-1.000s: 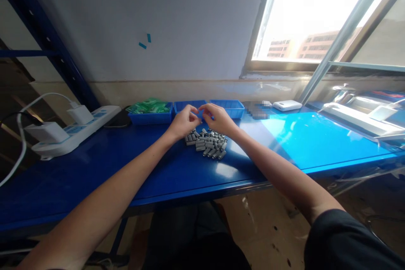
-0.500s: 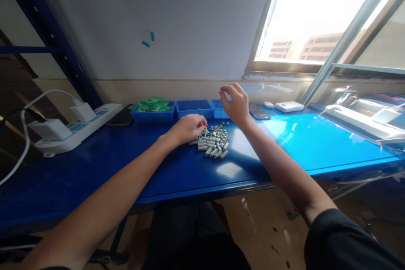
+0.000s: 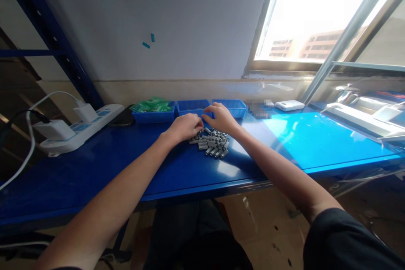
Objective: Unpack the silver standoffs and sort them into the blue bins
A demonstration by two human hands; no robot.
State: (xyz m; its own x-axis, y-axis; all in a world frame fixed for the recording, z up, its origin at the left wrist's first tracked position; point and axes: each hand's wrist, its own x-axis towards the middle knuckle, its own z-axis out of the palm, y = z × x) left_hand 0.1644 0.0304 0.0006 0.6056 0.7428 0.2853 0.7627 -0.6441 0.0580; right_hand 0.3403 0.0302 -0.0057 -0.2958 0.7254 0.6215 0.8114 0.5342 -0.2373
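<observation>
A pile of small silvery metal cylinders (image 3: 215,143), possibly standoffs or spacers, lies on the blue table. My left hand (image 3: 185,127) rests at the left edge of this pile, its fingers curled together; whatever is between them is hidden. Just behind the pile hovers my right hand (image 3: 221,118), thumb and fingers apart, with nothing visible between them. Its fingertips point left, close to the left hand's fingers. Behind the hands stand a middle blue bin (image 3: 193,106) and a right blue bin (image 3: 236,107).
Another blue bin (image 3: 155,119) holds green packets (image 3: 153,104). A dark phone (image 3: 122,118) and a white power strip (image 3: 82,128) with plugged-in chargers are at the left. At the back right sits a white box-shaped device (image 3: 289,106). The table's front edge (image 3: 202,192) runs before me.
My right hand has come down and left from above the right bin to behind the metal pieces, uncovering that bin. My left hand has shifted slightly left, staying by the pile.
</observation>
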